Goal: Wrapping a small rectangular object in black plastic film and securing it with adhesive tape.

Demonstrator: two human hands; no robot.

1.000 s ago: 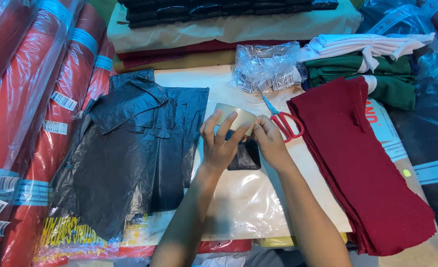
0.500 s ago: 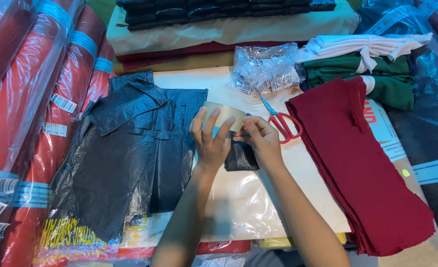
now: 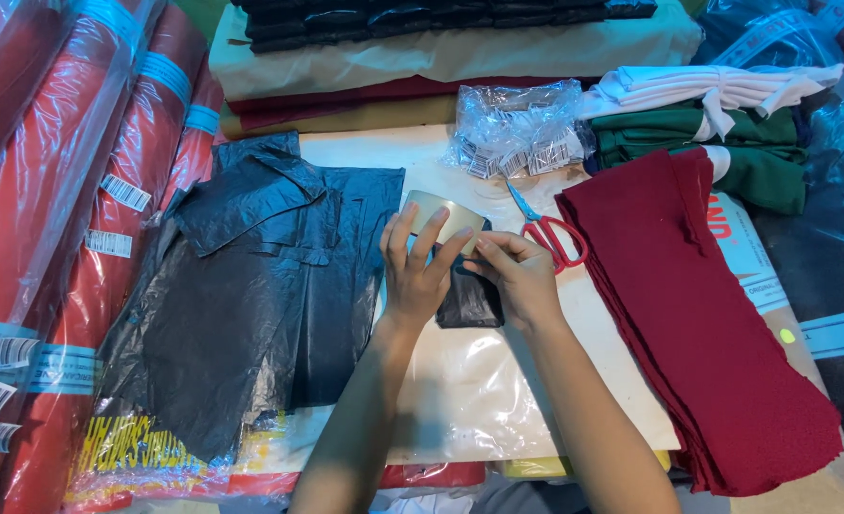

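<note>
My left hand (image 3: pixel 420 271) grips a roll of clear tape (image 3: pixel 438 215), fingers spread over its rim. Beside it, my right hand (image 3: pixel 517 274) pinches at the edge of the roll, right against the left fingers. Under both hands lies a small folded black plastic packet (image 3: pixel 471 303) on a cream fabric bundle (image 3: pixel 469 381). Red-handled scissors (image 3: pixel 547 229) lie just right of my right hand.
Black plastic bags (image 3: pixel 250 286) spread out at the left. A dark red cloth stack (image 3: pixel 707 314) lies at the right. A clear bag of small labels (image 3: pixel 517 133) sits behind. Red fabric rolls in plastic (image 3: pixel 50 190) line the left; folded green and white cloth (image 3: pixel 726 124) is far right.
Both hands shifted slightly left with the tape roll, and my right hand closed in onto the roll's edge.
</note>
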